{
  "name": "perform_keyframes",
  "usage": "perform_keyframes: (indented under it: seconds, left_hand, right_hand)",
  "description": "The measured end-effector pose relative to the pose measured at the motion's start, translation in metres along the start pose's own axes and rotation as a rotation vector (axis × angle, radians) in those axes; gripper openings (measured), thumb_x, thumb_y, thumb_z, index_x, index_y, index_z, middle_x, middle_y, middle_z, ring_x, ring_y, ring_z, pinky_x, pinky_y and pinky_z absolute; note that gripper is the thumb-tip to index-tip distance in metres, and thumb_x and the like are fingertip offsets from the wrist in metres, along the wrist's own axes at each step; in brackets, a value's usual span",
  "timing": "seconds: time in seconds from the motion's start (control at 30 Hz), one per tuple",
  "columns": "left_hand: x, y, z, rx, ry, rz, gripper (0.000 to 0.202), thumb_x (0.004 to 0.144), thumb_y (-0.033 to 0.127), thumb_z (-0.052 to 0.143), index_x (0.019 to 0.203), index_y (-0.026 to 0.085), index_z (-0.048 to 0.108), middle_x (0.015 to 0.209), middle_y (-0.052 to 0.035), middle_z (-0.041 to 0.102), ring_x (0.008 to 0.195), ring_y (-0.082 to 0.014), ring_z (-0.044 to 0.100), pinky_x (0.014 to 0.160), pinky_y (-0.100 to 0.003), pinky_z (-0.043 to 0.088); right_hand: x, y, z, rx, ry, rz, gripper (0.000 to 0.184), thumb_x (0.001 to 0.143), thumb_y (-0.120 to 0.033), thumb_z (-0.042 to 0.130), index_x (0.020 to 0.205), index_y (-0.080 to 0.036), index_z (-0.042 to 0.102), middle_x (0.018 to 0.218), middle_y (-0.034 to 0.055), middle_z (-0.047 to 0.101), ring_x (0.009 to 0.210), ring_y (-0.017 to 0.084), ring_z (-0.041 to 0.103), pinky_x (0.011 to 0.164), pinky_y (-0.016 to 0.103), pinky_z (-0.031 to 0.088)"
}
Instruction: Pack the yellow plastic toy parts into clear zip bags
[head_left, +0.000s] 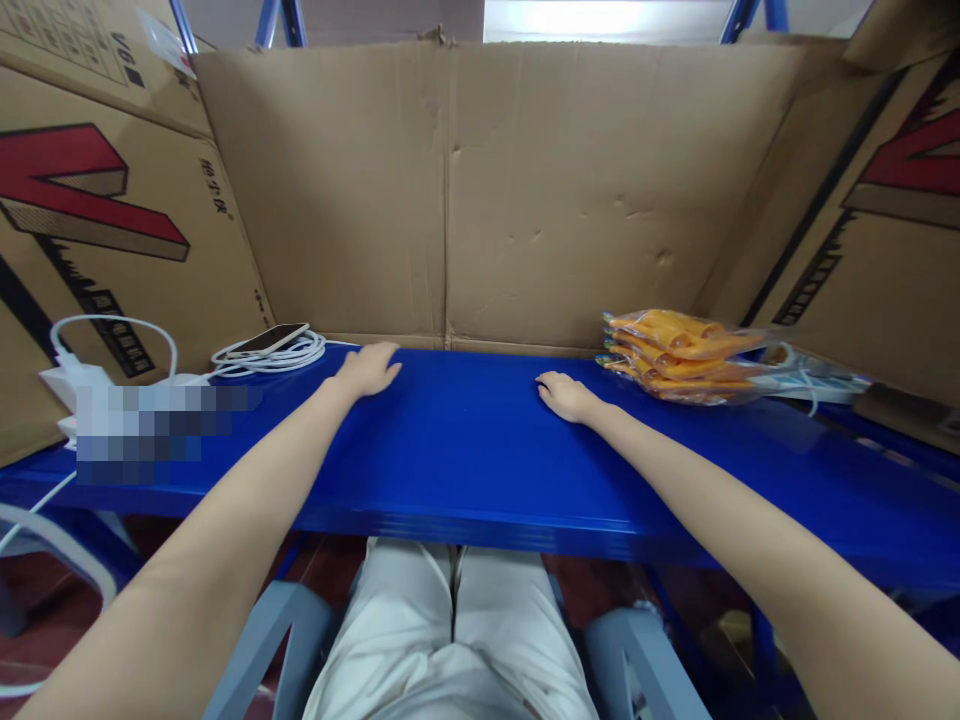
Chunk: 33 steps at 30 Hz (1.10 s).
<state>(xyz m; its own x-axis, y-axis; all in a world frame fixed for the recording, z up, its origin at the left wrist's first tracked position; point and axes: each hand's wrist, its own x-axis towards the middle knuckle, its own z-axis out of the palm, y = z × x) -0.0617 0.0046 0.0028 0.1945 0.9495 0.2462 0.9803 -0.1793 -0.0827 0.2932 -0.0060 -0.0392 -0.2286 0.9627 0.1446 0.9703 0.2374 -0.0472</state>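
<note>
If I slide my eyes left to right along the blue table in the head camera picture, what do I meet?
A blurred white thing, phone, left hand, right hand, orange bundle in clear plastic.

Blue table (465, 450), right end cut off

Person (450, 660) sits at the bench (465, 450), armrests (300, 605) either side. Panel (570, 190) behind bench, left carton (172, 250) and right carton (892, 260) flanking. Left hand (369, 370) and right hand (566, 396) on bench, well apart. Phone (270, 340) lies on cable coil (309, 352), left of left hand. Packs (675, 355) sit right of right hand, near right carton.
</note>
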Motion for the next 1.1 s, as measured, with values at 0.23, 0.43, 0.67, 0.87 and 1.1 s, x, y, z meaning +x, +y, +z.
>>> perform_keyframes:
  seconds: [0.23,0.43,0.67,0.87,1.1]
  left_hand:
    - [0.013,0.042,0.027,-0.116,-0.063,0.261,0.050,0.091,0.037,0.031,0.129,0.014,0.054,0.137,-0.0106,0.053,0.125,-0.0236,0.050,0.105,-0.035,0.038]
    - [0.013,0.031,0.037,-0.286,-0.111,0.196,0.055,0.087,0.040,0.035,0.133,0.014,0.051,0.142,-0.0084,0.048,0.133,-0.0209,0.041,0.111,-0.031,0.030]
    - [0.009,0.027,0.029,-0.377,-0.206,0.167,0.058,0.084,0.044,0.039,0.136,0.020,0.048,0.148,-0.0024,0.040,0.138,-0.0199,0.033,0.115,-0.031,0.023]
    - [0.009,0.027,0.029,-0.375,-0.222,0.182,0.061,0.084,0.045,0.037,0.138,0.017,0.045,0.149,-0.0048,0.036,0.139,-0.0198,0.031,0.115,-0.031,0.021]
    - [0.008,0.026,0.030,-0.374,-0.213,0.188,0.059,0.085,0.045,0.037,0.137,0.018,0.046,0.149,-0.0049,0.036,0.139,-0.0201,0.032,0.115,-0.032,0.023]
  right_hand:
    - [0.001,0.001,0.004,0.020,0.062,-0.005,0.043,0.092,-0.021,0.033,0.128,-0.012,0.055,0.135,0.0113,0.053,0.124,0.024,0.049,0.104,0.034,0.038]
    - [0.005,0.011,0.010,0.090,0.086,-0.039,0.043,0.092,-0.023,0.036,0.128,-0.010,0.056,0.135,0.0132,0.054,0.125,0.023,0.049,0.105,0.035,0.037]
    - [0.009,0.021,0.013,0.130,0.077,-0.087,0.043,0.093,-0.026,0.037,0.129,-0.011,0.055,0.136,0.0134,0.053,0.128,0.023,0.047,0.108,0.035,0.036]
    - [0.006,0.017,0.010,0.098,0.064,-0.102,0.044,0.093,-0.024,0.036,0.130,-0.008,0.055,0.136,0.0164,0.052,0.129,0.024,0.047,0.108,0.036,0.036]
    - [0.008,0.003,-0.027,-0.266,-0.135,-0.139,0.039,0.090,-0.023,0.042,0.123,-0.016,0.061,0.127,0.0134,0.060,0.115,0.026,0.059,0.095,0.038,0.047]
